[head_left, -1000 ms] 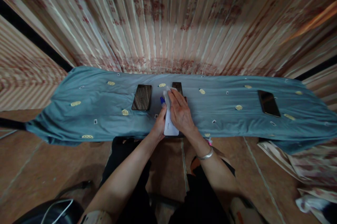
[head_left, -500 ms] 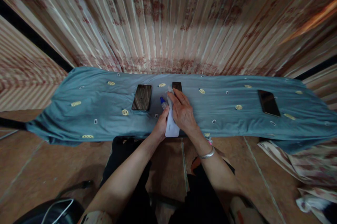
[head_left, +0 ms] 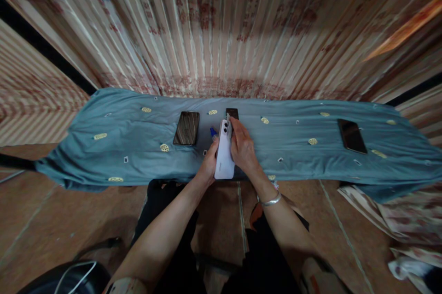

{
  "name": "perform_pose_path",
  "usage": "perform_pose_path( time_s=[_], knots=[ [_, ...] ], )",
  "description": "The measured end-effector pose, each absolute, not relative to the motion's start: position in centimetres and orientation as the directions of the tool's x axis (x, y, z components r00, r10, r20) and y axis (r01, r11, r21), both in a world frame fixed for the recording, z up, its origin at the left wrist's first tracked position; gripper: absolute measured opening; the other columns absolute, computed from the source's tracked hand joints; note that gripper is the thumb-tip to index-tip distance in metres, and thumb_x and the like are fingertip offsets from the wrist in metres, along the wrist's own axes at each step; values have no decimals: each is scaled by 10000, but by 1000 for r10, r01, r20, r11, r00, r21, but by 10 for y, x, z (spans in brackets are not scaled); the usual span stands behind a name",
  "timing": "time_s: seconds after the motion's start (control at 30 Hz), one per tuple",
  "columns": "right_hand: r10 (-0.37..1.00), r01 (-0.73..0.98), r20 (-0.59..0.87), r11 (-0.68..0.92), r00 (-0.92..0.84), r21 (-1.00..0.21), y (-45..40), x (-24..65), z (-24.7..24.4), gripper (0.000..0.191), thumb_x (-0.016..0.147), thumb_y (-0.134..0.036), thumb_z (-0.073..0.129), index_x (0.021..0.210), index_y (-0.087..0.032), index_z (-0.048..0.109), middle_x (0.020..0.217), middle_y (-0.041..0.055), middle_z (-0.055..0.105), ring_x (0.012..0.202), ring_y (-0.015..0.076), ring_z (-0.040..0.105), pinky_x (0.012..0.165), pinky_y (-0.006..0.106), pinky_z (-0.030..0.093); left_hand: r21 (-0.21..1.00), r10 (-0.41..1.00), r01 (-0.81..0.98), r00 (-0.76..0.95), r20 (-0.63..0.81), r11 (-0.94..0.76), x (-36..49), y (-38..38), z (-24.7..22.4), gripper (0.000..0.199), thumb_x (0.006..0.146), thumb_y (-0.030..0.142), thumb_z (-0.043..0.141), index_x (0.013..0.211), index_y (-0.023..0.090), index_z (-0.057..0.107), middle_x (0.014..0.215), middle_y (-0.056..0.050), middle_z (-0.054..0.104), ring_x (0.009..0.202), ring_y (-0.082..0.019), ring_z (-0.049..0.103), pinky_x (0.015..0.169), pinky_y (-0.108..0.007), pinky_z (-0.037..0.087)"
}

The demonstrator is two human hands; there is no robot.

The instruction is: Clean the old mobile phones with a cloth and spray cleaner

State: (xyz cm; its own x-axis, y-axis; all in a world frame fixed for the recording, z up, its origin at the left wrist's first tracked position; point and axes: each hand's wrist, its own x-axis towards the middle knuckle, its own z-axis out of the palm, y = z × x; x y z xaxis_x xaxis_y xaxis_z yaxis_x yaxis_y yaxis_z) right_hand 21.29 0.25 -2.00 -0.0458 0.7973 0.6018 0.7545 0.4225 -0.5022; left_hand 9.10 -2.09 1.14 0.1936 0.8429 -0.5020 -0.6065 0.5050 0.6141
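Note:
My left hand [head_left: 208, 163] is closed around the left edge of a pale lilac smartphone [head_left: 223, 158], whose back with its camera lenses faces up. At the phone's right edge, near its upper end, my right hand [head_left: 243, 146] has its fingers bent around a thin greyish cloth-like piece [head_left: 229, 122], mostly hidden by them. A small bottle with a blue cap [head_left: 213, 132] lies just beyond my left hand, its body partly covered. Behind my right fingertips lies a small dark flat object [head_left: 232, 112].
On the blue patterned cloth [head_left: 286, 135] over the narrow table, a dark smartphone [head_left: 187, 128] lies left of my hands and another dark phone [head_left: 352, 135] far right. A pleated curtain [head_left: 221, 31] hangs directly behind. A black seat [head_left: 69, 278] stands at lower left.
My right hand has slid from across the phone's upper back to its right edge, uncovering the camera lenses. The phone has shifted slightly left.

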Motion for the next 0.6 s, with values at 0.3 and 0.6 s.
perform_pose_path(
  time_s=[0.3, 0.6],
  knots=[
    [804, 724, 593, 390, 33, -569, 6, 207, -29, 517, 1016, -182, 321, 1510, -133, 465, 1492, 168, 581, 1430, 252, 516, 1199, 523, 436, 524, 815, -660, 248, -524, 538, 89, -16, 12, 522, 1045, 391, 428, 1457, 106, 574, 940, -76, 817, 898, -226, 769, 918, -302, 559],
    [796, 723, 604, 399, 31, -564, 2, 198, -33, 488, 1035, -237, 325, 1449, -74, 525, 1397, 213, 649, 1314, 279, 622, 1130, 512, 507, 510, 850, -713, 236, -471, 481, 85, -12, 18, 530, 1052, 409, 381, 1458, 128, 574, 1104, -101, 803, 1073, -252, 747, 999, -335, 552]
  ],
)
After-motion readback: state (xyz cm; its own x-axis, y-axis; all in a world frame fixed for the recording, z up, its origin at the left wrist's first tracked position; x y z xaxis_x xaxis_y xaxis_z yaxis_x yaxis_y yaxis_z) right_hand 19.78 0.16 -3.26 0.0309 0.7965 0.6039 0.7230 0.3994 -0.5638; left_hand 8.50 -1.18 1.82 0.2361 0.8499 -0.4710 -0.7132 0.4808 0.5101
